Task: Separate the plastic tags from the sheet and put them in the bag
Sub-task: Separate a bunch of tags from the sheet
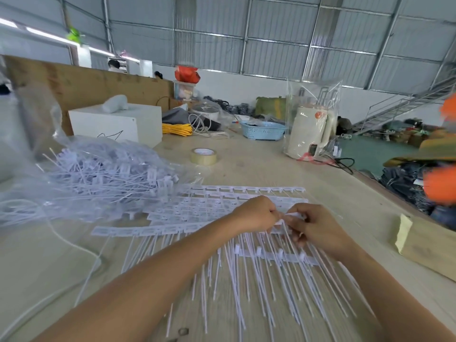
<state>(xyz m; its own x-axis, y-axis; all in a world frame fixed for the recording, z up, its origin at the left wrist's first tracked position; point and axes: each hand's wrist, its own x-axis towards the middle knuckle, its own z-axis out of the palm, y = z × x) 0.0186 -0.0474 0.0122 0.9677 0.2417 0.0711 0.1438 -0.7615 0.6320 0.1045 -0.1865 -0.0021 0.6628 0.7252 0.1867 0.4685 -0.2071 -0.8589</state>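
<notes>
A: Nearest the camera, what lies on the worktop (259,164)?

B: Long white tails of plastic tags (237,287), fanned toward the viewer. They run back to a sheet of tags (172,229), several white strips overlapping flat on the wood.

A: And the hands?

B: Both sit together over the sheet's right part. The left hand (254,214) has its fingers curled in, pinching at a tag head. The right hand (313,227) is curled too, its fingers (299,239) gripping the same small white piece where the 2 hands meet. Exactly how much each holds is hidden by the knuckles.

A: Where is the bag?

B: Left of the sheet, just beyond it: a clear plastic bag (81,169), lying slumped and open toward the sheet, stuffed with loose separated tags, some tails poking out.

A: Farther back?

B: A roll of tape (203,156) stands alone mid-worktop. Behind the bag is a white box (118,124). To the right, a cream kettle (309,132) is wrapped in a clear bag. Beyond that, a light blue basket (262,130) holds something dark that is too small to tell, and yellow cord (176,129) lies coiled beside it. A brown paper packet (429,245) lies at the right edge.
</notes>
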